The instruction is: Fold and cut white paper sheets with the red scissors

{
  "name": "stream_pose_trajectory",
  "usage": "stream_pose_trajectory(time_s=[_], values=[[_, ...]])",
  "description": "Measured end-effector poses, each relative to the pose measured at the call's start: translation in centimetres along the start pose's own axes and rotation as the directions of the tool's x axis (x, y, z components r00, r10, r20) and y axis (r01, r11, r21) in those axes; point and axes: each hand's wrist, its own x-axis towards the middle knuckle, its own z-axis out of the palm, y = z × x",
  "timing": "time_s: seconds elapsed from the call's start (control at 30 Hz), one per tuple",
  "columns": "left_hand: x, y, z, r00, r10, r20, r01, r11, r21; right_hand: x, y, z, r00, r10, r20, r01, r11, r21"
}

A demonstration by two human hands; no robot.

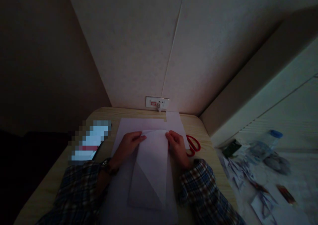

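Note:
A folded sheet of white paper lies in front of me, with a diagonal crease edge running across its lower half. At its far left corner, my left hand pinches the paper between thumb and fingers. My right hand is closed on the far right corner, with its fingers curled. Beneath the folded piece is a larger white sheet, flat on the wooden table. Just right of my right hand are the red handles of a pair of scissors; their blades are hidden.
A phone with a lit, blurred screen lies at the left. Another white paper piece reaches toward the wall socket. On the right, beyond the table edge, are paper scraps and a clear bottle with a blue cap.

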Motion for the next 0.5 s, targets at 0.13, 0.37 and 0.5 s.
stream_pose_trajectory(time_s=[0.13, 0.37, 0.5], values=[[-0.04, 0.06, -0.12, 0.997, -0.045, 0.069, 0.054, 0.990, -0.133, -0.11, -0.46, 0.11, 1.000, 0.010, 0.023, -0.010, 1.000, -0.008], [-0.30, 0.21, -0.22, 0.998, -0.027, -0.058, 0.024, 0.998, -0.058, -0.31, -0.37, 0.58, 0.998, -0.028, 0.054, 0.027, 0.999, 0.028], [-0.31, 0.37, -0.16, 0.998, 0.015, -0.066, -0.020, 0.998, -0.063, -0.18, 0.11, 0.35, 0.999, -0.028, 0.032, 0.028, 1.000, -0.002]])
